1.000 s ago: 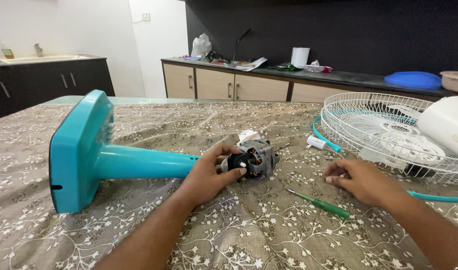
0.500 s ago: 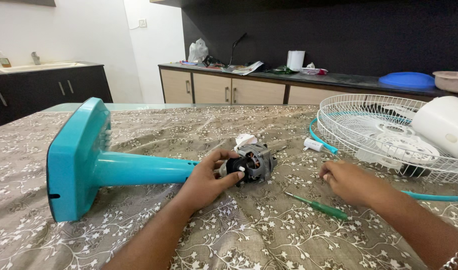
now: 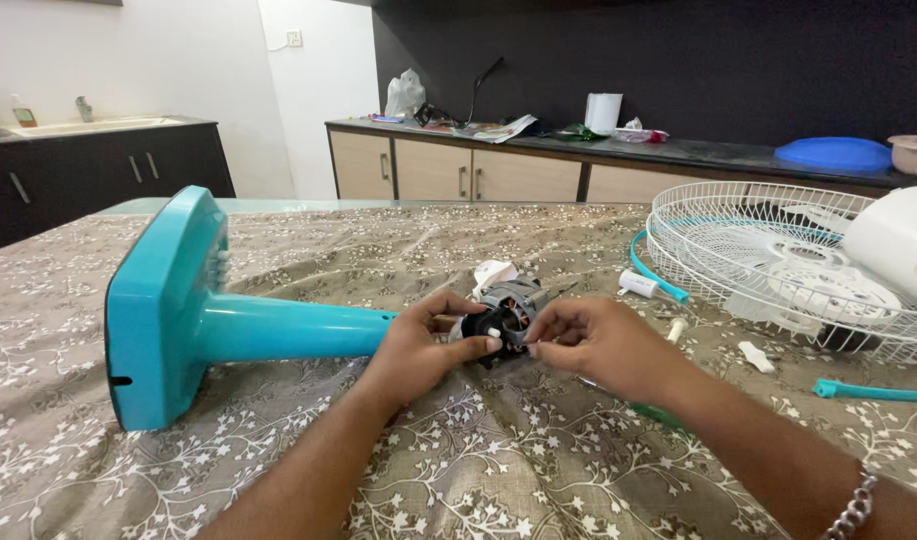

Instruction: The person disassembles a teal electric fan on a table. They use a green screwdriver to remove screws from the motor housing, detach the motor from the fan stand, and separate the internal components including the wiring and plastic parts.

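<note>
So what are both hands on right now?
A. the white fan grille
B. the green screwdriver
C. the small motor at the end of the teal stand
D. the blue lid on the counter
C: the left hand and right hand both close around the motor at the tip of the teal stand; the grille lies untouched off to the right.

The fan stand (image 3: 228, 320) is glossy teal plastic, the motor (image 3: 513, 305) dull grey metal, the guard (image 3: 768, 250) white-coated wire, and the table (image 3: 538, 460) wears matt patterned cloth.
</note>
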